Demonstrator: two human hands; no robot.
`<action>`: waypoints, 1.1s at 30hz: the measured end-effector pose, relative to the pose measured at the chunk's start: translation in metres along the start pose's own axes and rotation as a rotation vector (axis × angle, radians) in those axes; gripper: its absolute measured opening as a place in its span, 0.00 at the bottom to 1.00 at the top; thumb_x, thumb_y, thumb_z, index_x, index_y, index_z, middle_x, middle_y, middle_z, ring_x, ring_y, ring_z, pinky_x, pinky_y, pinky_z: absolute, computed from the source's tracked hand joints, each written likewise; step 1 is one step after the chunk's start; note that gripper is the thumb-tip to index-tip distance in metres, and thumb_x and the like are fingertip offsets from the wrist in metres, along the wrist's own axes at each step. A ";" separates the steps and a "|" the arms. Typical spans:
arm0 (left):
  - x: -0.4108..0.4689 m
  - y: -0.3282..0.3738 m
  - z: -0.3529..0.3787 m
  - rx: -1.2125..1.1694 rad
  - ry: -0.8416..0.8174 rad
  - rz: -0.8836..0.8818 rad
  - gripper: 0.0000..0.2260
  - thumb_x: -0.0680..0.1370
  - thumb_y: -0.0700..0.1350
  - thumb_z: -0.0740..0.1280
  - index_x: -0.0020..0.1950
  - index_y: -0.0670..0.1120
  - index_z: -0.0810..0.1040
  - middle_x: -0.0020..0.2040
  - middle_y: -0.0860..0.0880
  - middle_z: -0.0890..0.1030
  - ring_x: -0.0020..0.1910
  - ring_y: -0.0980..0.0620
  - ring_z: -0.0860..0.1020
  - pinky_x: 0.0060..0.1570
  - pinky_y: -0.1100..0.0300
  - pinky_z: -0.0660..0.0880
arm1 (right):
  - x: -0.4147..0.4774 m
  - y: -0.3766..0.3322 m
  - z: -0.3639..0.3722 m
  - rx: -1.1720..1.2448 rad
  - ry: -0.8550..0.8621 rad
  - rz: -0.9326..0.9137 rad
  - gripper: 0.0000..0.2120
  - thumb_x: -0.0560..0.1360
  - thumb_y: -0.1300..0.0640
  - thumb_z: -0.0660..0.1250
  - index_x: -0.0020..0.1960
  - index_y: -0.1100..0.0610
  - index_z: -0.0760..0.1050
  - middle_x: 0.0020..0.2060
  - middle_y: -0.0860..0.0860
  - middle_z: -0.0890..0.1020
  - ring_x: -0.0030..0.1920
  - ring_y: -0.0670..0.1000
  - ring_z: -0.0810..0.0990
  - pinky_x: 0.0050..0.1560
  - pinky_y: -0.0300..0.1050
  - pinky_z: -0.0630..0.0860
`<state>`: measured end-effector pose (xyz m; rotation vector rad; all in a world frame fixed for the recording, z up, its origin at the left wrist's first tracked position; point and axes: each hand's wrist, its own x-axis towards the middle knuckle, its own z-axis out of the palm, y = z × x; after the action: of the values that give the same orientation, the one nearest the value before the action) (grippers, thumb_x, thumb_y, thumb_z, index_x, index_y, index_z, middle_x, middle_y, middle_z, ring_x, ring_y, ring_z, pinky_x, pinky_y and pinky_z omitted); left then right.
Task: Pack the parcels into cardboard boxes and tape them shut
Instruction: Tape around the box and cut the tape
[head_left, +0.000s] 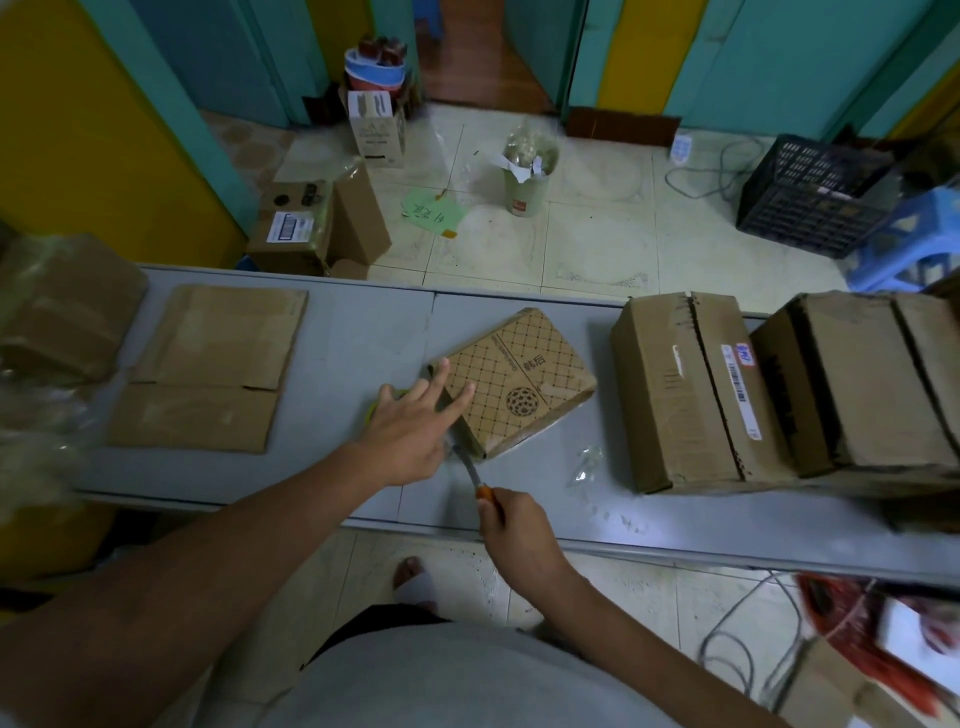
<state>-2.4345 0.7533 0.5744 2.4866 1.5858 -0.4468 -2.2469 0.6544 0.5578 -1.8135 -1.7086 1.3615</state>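
A small patterned cardboard box (519, 382) lies flat on the grey table (363, 332), turned at an angle. My left hand (415, 428) hovers at its near-left corner with fingers spread and straight, fingertips touching the box's edge. Under that hand a yellow-green object (375, 408) peeks out, mostly hidden. My right hand (511, 519) grips the orange handle of a utility knife (470, 470). Its blade points up toward the box's near-left corner.
Flattened cardboard sheets (208, 369) lie on the table at left, beside bagged cardboard (57, 312). Two big closed boxes (685, 389) (872, 384) stand at right. A scrap of clear plastic (587, 462) lies near them. Boxes, a bin, a black crate and cables sit on the floor.
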 end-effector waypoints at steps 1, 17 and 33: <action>0.000 0.000 0.000 0.006 0.000 0.000 0.41 0.82 0.55 0.62 0.84 0.56 0.35 0.84 0.40 0.33 0.76 0.44 0.63 0.64 0.42 0.66 | 0.002 -0.002 -0.001 -0.004 -0.004 0.003 0.16 0.86 0.56 0.60 0.40 0.57 0.75 0.32 0.49 0.77 0.31 0.45 0.74 0.33 0.38 0.68; 0.001 0.000 -0.003 -0.006 -0.007 -0.013 0.41 0.82 0.55 0.62 0.85 0.57 0.37 0.85 0.41 0.36 0.76 0.43 0.62 0.64 0.41 0.67 | 0.003 -0.004 -0.007 0.065 0.000 0.042 0.20 0.85 0.54 0.60 0.38 0.61 0.75 0.30 0.53 0.78 0.30 0.51 0.75 0.36 0.52 0.77; 0.007 -0.010 -0.010 -0.006 -0.071 0.040 0.41 0.81 0.58 0.63 0.85 0.59 0.39 0.85 0.41 0.38 0.80 0.43 0.58 0.66 0.39 0.66 | 0.003 -0.012 -0.030 0.114 -0.062 0.097 0.20 0.85 0.53 0.60 0.42 0.66 0.78 0.39 0.65 0.83 0.32 0.54 0.76 0.35 0.50 0.73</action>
<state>-2.4389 0.7666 0.5815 2.4647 1.5063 -0.5179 -2.2310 0.6715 0.5808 -1.8290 -1.5561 1.5367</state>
